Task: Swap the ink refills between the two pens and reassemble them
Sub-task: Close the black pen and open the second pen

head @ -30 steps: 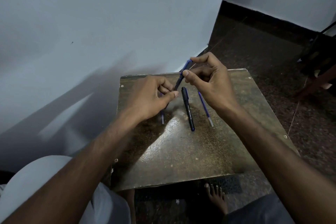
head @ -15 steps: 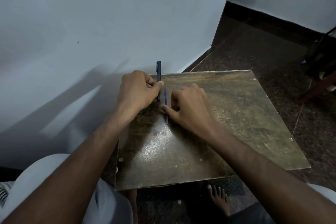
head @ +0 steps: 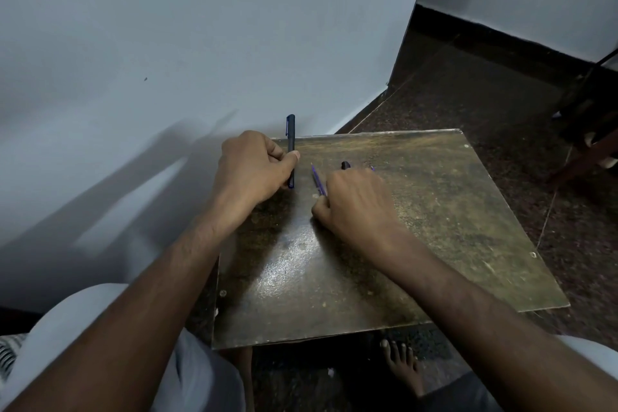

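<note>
Since the earlier frame, right hand (head: 356, 202) has dropped onto the table (head: 434, 211), pinching a purple refill (head: 317, 181). Left hand (head: 254, 170) grips an upright pen barrel (head: 291, 150). Black pen (head: 345, 164), apparently untouched, lies behind. Refill insertion and reassembly remain.

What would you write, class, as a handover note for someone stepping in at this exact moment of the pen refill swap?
Left hand: closed on a dark pen barrel, held upright at the table's far left edge.
Right hand: down on the table, fingers on a thin purple refill; whether it is gripped or only touched cannot be told.
Also there: the end of a black pen shows just beyond the right hand; the rest is hidden.
Done: at least one refill is out of its pen.
Left: fit the refills into the opposite barrels, then close both pens.
</note>
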Demonstrator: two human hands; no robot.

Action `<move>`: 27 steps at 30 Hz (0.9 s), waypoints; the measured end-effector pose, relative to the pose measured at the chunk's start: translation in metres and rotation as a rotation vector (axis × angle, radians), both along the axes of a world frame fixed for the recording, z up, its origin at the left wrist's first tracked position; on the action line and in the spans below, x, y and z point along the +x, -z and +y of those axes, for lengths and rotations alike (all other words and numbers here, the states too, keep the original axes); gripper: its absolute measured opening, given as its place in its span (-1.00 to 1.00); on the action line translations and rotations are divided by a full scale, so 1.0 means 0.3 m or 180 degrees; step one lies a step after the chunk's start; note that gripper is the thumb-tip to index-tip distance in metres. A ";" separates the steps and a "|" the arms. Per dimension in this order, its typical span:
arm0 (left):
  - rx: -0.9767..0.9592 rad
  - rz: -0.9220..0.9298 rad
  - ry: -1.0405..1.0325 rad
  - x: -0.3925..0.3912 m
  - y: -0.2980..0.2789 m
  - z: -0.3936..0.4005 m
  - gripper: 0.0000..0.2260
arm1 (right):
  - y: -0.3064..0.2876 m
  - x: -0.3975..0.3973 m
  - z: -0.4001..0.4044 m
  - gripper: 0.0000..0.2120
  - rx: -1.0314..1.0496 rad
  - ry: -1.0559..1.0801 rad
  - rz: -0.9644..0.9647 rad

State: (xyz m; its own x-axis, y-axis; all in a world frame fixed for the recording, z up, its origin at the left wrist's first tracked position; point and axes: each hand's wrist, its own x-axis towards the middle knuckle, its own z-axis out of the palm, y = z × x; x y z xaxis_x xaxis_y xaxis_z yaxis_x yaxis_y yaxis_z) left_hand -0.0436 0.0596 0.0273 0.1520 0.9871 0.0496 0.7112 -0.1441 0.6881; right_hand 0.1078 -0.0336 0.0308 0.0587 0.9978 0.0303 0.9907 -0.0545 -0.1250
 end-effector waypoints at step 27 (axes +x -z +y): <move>-0.1128 0.0902 0.1098 0.119 0.032 -0.122 -0.59 | 0.054 0.641 -0.129 -0.73 -0.0054 0.1223 0.0409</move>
State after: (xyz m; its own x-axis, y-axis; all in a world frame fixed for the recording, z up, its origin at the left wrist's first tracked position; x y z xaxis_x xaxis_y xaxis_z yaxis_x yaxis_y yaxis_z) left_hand -0.0080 0.0230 0.0176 0.4277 0.8268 -0.3652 0.8277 -0.1958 0.5260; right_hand 0.3000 -0.0722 0.0147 0.4298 0.9028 -0.0179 0.8741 -0.4210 -0.2422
